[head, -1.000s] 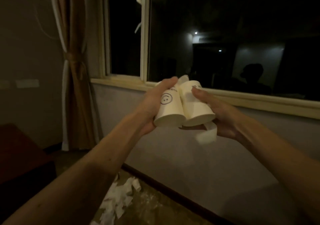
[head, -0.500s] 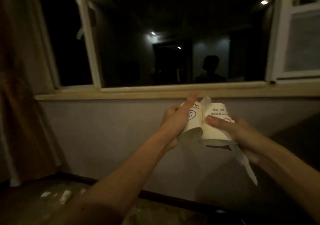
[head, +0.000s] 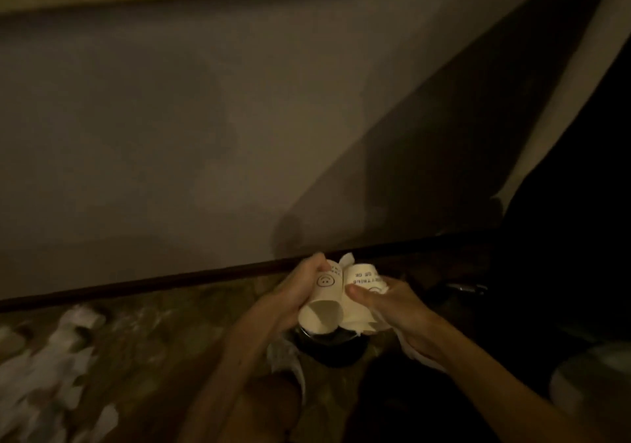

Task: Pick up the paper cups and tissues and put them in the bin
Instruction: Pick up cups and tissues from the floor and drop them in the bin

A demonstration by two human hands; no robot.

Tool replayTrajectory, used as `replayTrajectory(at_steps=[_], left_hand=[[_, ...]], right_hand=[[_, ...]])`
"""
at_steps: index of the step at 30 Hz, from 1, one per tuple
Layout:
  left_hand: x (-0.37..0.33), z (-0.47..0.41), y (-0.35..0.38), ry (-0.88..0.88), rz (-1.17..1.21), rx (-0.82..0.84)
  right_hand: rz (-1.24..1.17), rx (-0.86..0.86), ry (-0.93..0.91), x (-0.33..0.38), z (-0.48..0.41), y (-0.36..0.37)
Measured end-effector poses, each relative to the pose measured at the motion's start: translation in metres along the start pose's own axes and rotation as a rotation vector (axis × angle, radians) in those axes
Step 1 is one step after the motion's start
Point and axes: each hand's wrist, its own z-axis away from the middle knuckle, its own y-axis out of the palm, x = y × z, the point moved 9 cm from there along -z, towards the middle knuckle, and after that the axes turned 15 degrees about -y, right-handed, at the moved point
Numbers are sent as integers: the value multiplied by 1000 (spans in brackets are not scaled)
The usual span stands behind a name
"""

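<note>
Your left hand is wrapped round the smiley-face paper cup, fingers curled over its far side. Your right hand clasps the lettered paper cup beside it, thumb pressed across the print. The two cups touch side by side, mouths tipped toward you, and a tuft of tissue pokes up between them. More of it seems to trail under your right palm, though the dim light makes that hard to confirm.

What has changed is where you are holding them. A second ago the cups were up at window height, and half a second ago they were in front of the wall below the sill. Now you have lowered them, your gaze has dropped with them, and they sit directly over the dark round bin on the floor, near the skirting board. Your grip looks the same as it did.

That puts this load at the point of release. By my reading, you only need to loosen both hands together so cups and tissue fall inside the rim. The loose tissue is the likeliest piece to snag on your fingers.

The job will not end there. Torn tissue scraps lie scattered on the floor well to your left (a fair heap, though blurred here), so expect at least one more trip.
</note>
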Motion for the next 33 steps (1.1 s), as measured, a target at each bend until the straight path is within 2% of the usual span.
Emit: replayTrajectory(at_steps=[3, 6, 10, 14, 16, 18, 21, 25, 28, 33], left_hand=[[22, -57, -9, -94, -66, -22], [42, -114, -25, -175, -27, -18], [63, -185, -47, -239, -3, -46], [62, -254, -62, -160, -75, -168], [61, -288, -66, -109, -66, -190], [64, -316, -72, -98, -68, -214], [85, -353, -80, -131, -108, -254], [118, -381, -71, -211, -158, -111], [123, -381, -73, -231, -128, -102], [105, -350, -76, -141, -205, -75]], right_hand=[[60, -30, 151, -59, -32, -5], [112, -46, 270, -105, -67, -8], [241, -85, 327, -159, -125, -8], [708, -88, 261, -179, -192, -9], [797, -84, 283, -197, -219, -7], [788, -69, 320, -216, -237, -5], [511, -133, 397, -245, -249, -1], [231, -79, 463, -288, -257, 11], [291, -51, 396, -269, -253, 26], [379, -55, 449, -251, -244, 27]])
